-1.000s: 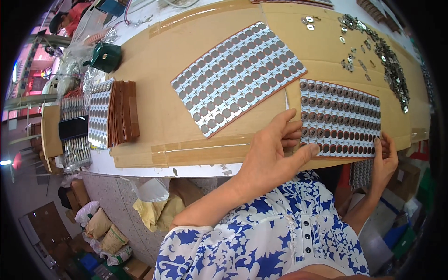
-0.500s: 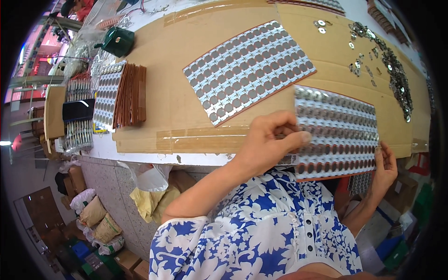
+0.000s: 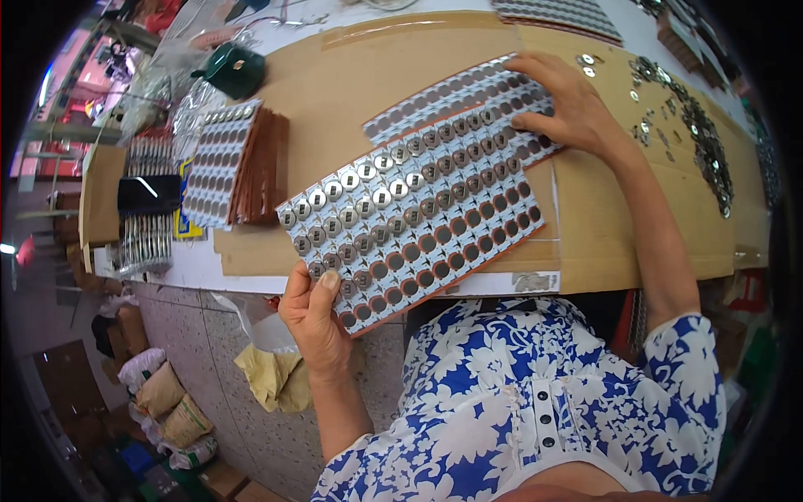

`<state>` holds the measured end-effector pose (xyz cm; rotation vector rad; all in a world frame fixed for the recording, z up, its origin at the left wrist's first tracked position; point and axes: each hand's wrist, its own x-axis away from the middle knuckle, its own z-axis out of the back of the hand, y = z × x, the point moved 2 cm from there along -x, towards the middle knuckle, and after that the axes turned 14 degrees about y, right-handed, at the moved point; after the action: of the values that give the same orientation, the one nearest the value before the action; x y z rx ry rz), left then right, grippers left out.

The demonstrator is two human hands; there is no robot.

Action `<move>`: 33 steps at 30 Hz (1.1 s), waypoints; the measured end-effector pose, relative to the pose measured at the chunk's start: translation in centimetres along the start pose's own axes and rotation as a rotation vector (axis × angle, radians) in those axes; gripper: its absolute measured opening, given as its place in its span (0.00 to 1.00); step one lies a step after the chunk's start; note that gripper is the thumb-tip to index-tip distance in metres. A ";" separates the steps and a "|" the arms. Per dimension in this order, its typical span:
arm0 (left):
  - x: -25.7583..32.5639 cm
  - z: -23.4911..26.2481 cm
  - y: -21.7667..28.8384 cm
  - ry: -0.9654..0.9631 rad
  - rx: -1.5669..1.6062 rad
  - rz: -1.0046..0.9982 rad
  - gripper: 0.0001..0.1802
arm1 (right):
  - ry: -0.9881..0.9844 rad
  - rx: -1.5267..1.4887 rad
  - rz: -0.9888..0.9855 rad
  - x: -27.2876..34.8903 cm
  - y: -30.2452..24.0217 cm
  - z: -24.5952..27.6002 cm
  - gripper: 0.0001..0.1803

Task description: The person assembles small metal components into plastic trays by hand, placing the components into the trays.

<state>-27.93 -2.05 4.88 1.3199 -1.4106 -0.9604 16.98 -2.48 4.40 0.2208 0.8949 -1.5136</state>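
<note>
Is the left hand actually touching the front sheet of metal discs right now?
Touching. The head view shows the left hand gripping the near corner of the front sheet of metal discs, its thumb lying on top.

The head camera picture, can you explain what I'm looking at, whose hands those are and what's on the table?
This comes from a wide fisheye camera worn on a person's head, looking down, so straight edges bend near the rim. There is no machine: the two bare hands belong to the wearer, whose blue and white flowered top fills the bottom. The left hand pinches the near corner of a card sheet of round metal discs, with the thumb on top, at the table's near edge. Many pockets along the sheet's near side look empty. The right hand rests flat on the sheet's far end. A second similar sheet lies partly under it. Both lie on brown cardboard. To the left stands a stack of sheets; to the right lie loose metal discs.
</note>
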 end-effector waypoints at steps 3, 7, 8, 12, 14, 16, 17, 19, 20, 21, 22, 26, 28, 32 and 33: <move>0.0 2.4 1.1 0.030 0.015 -0.006 0.17 | -0.192 -0.104 0.156 -3.5 1.3 -4.2 0.50; -0.1 5.0 1.4 0.061 0.033 -0.024 0.17 | -0.405 -0.016 0.135 -5.9 0.5 -4.2 0.50; -0.2 5.2 1.4 0.066 0.039 -0.019 0.17 | -0.412 -0.013 0.139 -6.2 0.3 -4.0 0.50; -0.8 6.1 1.2 0.067 0.034 -0.032 0.20 | -0.434 -0.037 0.037 -6.2 0.4 -2.9 0.41; -1.3 6.1 1.0 0.065 0.059 -0.031 0.22 | -0.471 -0.070 -0.176 -5.6 1.3 -0.5 0.29; -1.4 6.4 0.7 0.084 0.056 -0.037 0.22 | -0.510 -0.104 -0.366 -4.5 0.9 2.8 0.18; -1.5 6.3 0.6 0.081 0.062 -0.038 0.22 | -0.455 -0.233 -0.458 -2.6 1.6 4.8 0.15; -2.0 5.5 0.8 0.053 0.068 -0.022 0.22 | -0.350 -0.340 -0.617 1.9 2.6 9.7 0.13; -2.3 4.8 0.6 0.031 0.073 -0.012 0.22 | -0.302 -0.322 -0.683 4.4 3.3 12.1 0.15; -2.6 3.8 0.3 0.015 0.058 -0.010 0.22 | -0.263 -0.364 -0.764 7.6 5.2 14.4 0.15; -3.2 3.4 -0.1 -0.017 0.067 0.000 0.22 | -0.224 -0.403 -0.844 10.2 6.1 15.8 0.16; -3.5 0.4 -2.1 -0.063 0.020 0.068 0.21 | -0.343 -0.283 -0.876 15.4 9.3 18.0 0.14; -3.2 -1.0 -3.0 -0.014 -0.041 0.030 0.17 | -0.296 -0.159 -0.766 16.4 10.5 17.9 0.13; -3.6 -2.6 -4.2 -0.081 -0.071 0.027 0.12 | -0.092 -0.011 -0.512 17.0 11.0 18.4 0.10; -3.7 -2.7 -4.3 -0.090 -0.168 -0.020 0.12 | -0.085 0.007 -0.469 17.1 11.5 18.7 0.10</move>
<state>-24.36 1.31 0.98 1.1806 -1.3540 -1.1387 31.23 -26.25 1.88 -0.0557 0.9134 -1.9428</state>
